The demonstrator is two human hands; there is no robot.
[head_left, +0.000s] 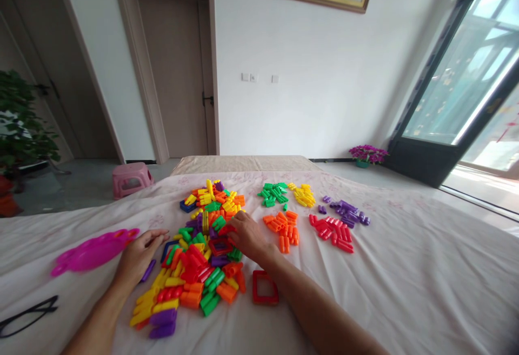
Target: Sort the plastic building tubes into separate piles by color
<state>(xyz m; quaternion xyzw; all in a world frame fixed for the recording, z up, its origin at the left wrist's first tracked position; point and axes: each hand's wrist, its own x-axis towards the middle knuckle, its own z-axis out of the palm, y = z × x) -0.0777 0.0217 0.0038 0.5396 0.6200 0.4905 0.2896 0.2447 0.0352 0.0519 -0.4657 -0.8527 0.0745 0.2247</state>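
A mixed heap of plastic building pieces (194,260) in red, orange, yellow, green and purple lies on the cloth between my hands. My left hand (140,252) is at the heap's left edge, thumb and fingers slightly apart, with nothing visible in it. Below it lies a purple piece (148,271). My right hand (245,233) reaches into the heap from the right, its fingers bent around a red piece (227,229); the fingertips are partly hidden. Near my right forearm is a red square frame (255,287).
Sorted by colour on the right are green (274,194), yellow (305,195), orange (281,226), purple (348,212) and red pieces (333,232). A pink tray (91,252) and black glasses (30,314) lie left. A pink stool (132,178) stands beyond the covered table (405,285).
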